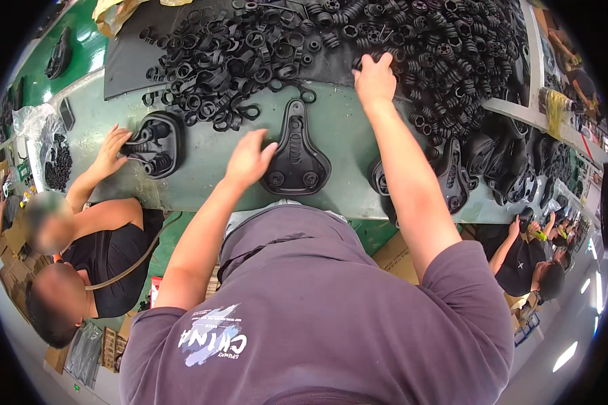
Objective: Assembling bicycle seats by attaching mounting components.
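A black bicycle saddle (pixel 295 165) lies underside up on the green bench, its narrow nose pointing away from me. My left hand (pixel 250 160) hovers just left of it, open, thumb apart from the fingers and nothing held. Farther off to the right, my right hand (pixel 375 81) reaches to the edge of a heap of ribbed black parts (pixel 446 50). Its fingers are bent around a small black part there, mostly hidden by the hand. Left of that heap spreads a pile of black ring-shaped clamps (pixel 230 71), some lying close beyond the saddle's nose.
At left, a co-worker's hand (pixel 109 154) touches another upturned saddle (pixel 157 145). More saddles (pixel 454 177) crowd the bench on my right, by a pale metal frame post (pixel 535 67). A dark mat (pixel 132 67) lies under the ring pile. Other people work at far right.
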Demonstrator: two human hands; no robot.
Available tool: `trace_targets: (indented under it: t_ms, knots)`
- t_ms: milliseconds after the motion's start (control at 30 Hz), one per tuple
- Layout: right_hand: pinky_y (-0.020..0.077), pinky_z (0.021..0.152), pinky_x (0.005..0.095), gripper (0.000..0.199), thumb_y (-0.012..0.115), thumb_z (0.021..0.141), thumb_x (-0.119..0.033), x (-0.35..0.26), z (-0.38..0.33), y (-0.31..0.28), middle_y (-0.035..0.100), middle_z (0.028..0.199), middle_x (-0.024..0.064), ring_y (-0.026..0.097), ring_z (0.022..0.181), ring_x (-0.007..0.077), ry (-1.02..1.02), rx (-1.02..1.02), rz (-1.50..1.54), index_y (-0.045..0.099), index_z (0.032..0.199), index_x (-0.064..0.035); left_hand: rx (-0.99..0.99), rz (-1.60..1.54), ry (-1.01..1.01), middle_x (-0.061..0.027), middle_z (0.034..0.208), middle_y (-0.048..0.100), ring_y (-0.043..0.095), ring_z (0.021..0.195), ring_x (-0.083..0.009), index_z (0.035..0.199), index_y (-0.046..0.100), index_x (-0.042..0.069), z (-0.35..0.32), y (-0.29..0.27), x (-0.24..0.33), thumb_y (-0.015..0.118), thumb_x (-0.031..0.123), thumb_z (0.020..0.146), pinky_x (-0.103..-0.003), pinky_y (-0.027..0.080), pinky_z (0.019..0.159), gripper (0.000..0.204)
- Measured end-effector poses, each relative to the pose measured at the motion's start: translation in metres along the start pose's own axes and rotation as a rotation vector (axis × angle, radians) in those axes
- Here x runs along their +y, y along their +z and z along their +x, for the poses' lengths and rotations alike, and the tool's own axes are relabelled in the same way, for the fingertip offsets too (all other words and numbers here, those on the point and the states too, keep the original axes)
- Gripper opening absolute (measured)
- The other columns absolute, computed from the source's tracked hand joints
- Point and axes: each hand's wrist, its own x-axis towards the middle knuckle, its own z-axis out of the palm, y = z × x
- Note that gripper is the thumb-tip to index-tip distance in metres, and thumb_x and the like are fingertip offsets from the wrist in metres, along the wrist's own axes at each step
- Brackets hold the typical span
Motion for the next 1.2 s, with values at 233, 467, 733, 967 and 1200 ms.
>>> trace_targets:
  t_ms: [233, 467, 733, 967, 1200]
  knots:
    - [0.0584, 0.094, 0.0523, 0.049, 0.088, 0.082, -0.035, 0.016, -0.043, 0.019, 0.046, 0.144, 0.0262, 0.066, 0.111, 0.0458, 0.12, 0.262, 0.251, 0.07, 0.122, -0.0119, -0.002, -0.015, -0.101, -0.023, 0.127, 0.067, 0.064, 0.118, -0.0439, 0.13, 0.062, 0.001, 0.009, 0.023, 0.028, 0.056, 0.03, 0.109, -0.048, 0.052, 0.1, 0.036]
    - [0.0539, 0.107, 0.0431, 0.052, 0.093, 0.075, -0.035, 0.034, -0.074, -0.005, 0.051, 0.148, 0.0193, 0.063, 0.126, 0.0365, -0.099, 0.01, 0.616, 0.078, 0.115, -0.0051, 0.077, -0.15, 0.216, -0.0141, 0.114, 0.07, 0.072, 0.094, -0.0288, 0.131, 0.064, 0.0, 0.005, -0.022, 0.069, 0.066, 0.026, 0.105, -0.038, 0.058, 0.083, 0.036]
    - [0.0583, 0.099, 0.0385, 0.047, 0.087, 0.079, -0.006, -0.027, -0.213, -0.054, 0.049, 0.144, 0.016, 0.065, 0.12, 0.0245, -0.406, -0.096, 1.219, 0.063, 0.119, -0.0016, -0.466, -1.095, -0.184, -0.0089, 0.126, 0.067, 0.07, 0.102, -0.0185, 0.147, 0.056, 0.001, -0.024, -0.018, 0.087, 0.067, 0.013, 0.105, -0.034, 0.06, 0.091, 0.045]
    - [0.0578, 0.089, 0.0382, 0.044, 0.08, 0.084, -0.002, -0.037, -0.254, -0.051, 0.058, 0.124, 0.0135, 0.066, 0.102, 0.0237, -0.22, -0.159, 1.16, 0.058, 0.122, -0.0025, -0.031, -0.173, 0.369, -0.0109, 0.117, 0.064, 0.065, 0.109, -0.032, 0.102, 0.059, 0.008, -0.082, -0.012, 0.057, 0.078, 0.004, 0.087, -0.038, 0.055, 0.096, 0.024]
    - [0.0437, 0.108, 0.0487, 0.045, 0.079, 0.078, -0.01, -0.037, -0.272, -0.021, 0.064, 0.116, 0.011, 0.059, 0.124, 0.0324, -0.807, 0.07, 0.371, 0.067, 0.121, -0.0065, -0.008, 0.376, 0.757, -0.0093, 0.123, 0.067, 0.064, 0.116, -0.0329, 0.1, 0.063, 0.007, -0.069, 0.001, 0.014, 0.081, 0.012, 0.077, -0.043, 0.049, 0.106, 0.029]
